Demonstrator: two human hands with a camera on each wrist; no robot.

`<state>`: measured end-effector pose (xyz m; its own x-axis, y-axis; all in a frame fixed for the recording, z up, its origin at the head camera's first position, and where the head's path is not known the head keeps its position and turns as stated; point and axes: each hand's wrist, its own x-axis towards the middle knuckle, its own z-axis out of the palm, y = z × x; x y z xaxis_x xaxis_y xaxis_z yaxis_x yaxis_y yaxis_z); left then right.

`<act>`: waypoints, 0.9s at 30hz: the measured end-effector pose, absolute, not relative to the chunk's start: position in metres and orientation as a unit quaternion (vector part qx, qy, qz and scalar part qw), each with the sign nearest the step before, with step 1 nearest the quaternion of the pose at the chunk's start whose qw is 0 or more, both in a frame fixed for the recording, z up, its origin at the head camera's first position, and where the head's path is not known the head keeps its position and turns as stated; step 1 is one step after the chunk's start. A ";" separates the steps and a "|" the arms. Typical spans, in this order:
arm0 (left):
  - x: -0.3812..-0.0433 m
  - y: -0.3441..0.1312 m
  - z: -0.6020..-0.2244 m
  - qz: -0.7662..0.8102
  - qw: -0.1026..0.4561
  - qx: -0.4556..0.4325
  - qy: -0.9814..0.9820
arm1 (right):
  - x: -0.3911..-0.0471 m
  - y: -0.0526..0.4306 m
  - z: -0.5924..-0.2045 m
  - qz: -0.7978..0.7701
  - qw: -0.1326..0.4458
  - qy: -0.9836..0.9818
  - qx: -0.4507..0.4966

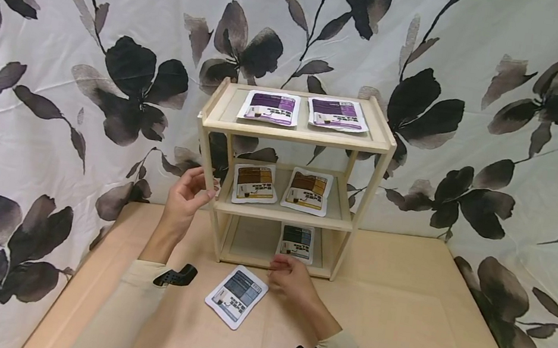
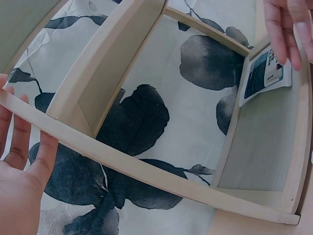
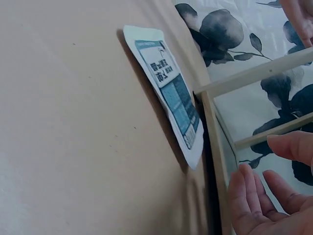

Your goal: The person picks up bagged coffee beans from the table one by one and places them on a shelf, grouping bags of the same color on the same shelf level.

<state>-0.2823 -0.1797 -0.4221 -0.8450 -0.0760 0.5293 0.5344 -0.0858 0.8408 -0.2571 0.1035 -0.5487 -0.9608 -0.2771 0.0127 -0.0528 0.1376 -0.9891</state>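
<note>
A small three-tier wooden shelf [image 1: 283,217] stands upright, and my left hand [image 1: 188,193] holds its left front post, fingers behind the wood. In the left wrist view, that hand [image 2: 24,161] shows at the left edge against the post [image 2: 122,164]. My right hand [image 1: 291,275] is at the front edge of the bottom tier, nothing held, thumb apart from the fingers in the right wrist view. Just behind it, a blue-labelled pouch [image 1: 297,240] lies on the bottom tier's right side. Another blue-labelled pouch [image 1: 236,297] lies tilted on the table, left of the right hand.
Two purple-labelled pouches [image 1: 270,106] lie on the top tier. Two brown-labelled pouches [image 1: 256,184] lie side by side on the middle tier. Behind the tan table [image 1: 399,312] hangs a white cloth [image 1: 332,37] with dark flowers.
</note>
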 end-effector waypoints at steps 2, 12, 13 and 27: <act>-0.282 -0.180 -0.422 -0.714 0.212 -0.178 -0.643 | -0.256 0.102 -0.551 -0.650 0.095 0.745 -0.115; -0.283 -0.180 -0.423 -0.715 0.213 -0.185 -0.640 | -0.250 0.094 -0.560 -0.639 0.147 0.750 -0.087; -0.283 -0.180 -0.423 -0.714 0.213 -0.185 -0.640 | -0.249 0.093 -0.560 -0.637 0.148 0.751 -0.088; -0.283 -0.181 -0.423 -0.711 0.216 -0.186 -0.643 | -0.246 0.083 -0.572 -0.632 0.147 0.756 -0.083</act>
